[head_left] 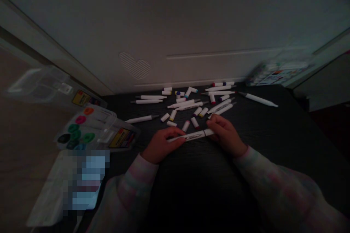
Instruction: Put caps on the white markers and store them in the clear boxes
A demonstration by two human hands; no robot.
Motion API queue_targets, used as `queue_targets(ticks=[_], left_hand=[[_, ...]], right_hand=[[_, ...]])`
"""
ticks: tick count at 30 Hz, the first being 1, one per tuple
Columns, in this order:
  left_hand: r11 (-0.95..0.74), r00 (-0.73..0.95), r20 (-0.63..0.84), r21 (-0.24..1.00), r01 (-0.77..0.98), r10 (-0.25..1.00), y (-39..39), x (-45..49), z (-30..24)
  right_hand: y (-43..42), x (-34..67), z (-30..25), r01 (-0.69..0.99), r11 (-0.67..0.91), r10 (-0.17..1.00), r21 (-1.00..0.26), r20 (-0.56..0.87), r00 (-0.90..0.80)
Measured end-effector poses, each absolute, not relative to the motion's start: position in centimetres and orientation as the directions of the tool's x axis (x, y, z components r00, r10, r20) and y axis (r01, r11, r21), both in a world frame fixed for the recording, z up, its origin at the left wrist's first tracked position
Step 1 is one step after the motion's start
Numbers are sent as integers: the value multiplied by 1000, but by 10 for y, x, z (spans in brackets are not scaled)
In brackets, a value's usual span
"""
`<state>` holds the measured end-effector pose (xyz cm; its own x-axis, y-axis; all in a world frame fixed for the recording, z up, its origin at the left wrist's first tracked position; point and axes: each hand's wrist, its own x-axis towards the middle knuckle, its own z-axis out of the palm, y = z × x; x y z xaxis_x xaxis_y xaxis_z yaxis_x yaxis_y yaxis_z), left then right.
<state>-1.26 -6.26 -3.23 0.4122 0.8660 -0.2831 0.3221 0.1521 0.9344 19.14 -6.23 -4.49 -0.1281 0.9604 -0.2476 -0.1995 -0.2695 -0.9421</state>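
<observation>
Clear plastic piece [51, 85]: labelled, just behind the marker box; can't tell if it's a lid or a second box.
Lit screen [90, 178]: just in front of the marker box, content pixelated.
Marker box [124, 138]: landmark; clear plastic, label on its right end, orange, pink, green and black caps showing.
Left hand [164, 143]: right of the marker box, thumb and fingers pinching the near-left end of the held marker.
Loose markers [191, 106]: white, scattered right of the marker box and mostly farther back, several with thin tips showing.
Loose caps [172, 115]: short, white, coloured ends, mixed among those, right of the marker box.
Held marker [194, 136]: white, right of the marker box, over the tabletop [290, 142], roughly level, spanning both hands, dark ring near its right part.
Right hand [225, 134]: farther right of the marker box, fingers pinching that marker's right end.
Lone marker [259, 99]: well right of the marker box, apart from the scatter.
Packed set [279, 74]: far right of the marker box, blurred.
</observation>
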Motion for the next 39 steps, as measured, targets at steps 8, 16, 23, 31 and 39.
queue_targets(ticks=[8, 16, 23, 31, 39], left_hand=[[131, 382, -273, 925, 358, 883, -65, -9, -30], [201, 361, -330, 915, 350, 872, -68, -5, -32], [223, 355, -344, 914, 338, 869, -68, -4, -32], [194, 369, -330, 913, 359, 869, -67, -5, -32], [204, 360, -323, 921, 331, 876, -67, -5, -32]], right_hand=[[-67, 192, -43, -26, -189, 978, -982, -186, -96], [-74, 187, -50, 34, -131, 989, -991, -133, -62], [-75, 187, -48, 48, -147, 986, -988, -150, -68], [-71, 190, -46, 61, -165, 984, -984, -168, -65], [-70, 193, -46, 8, -223, 973, -975, -223, -64]])
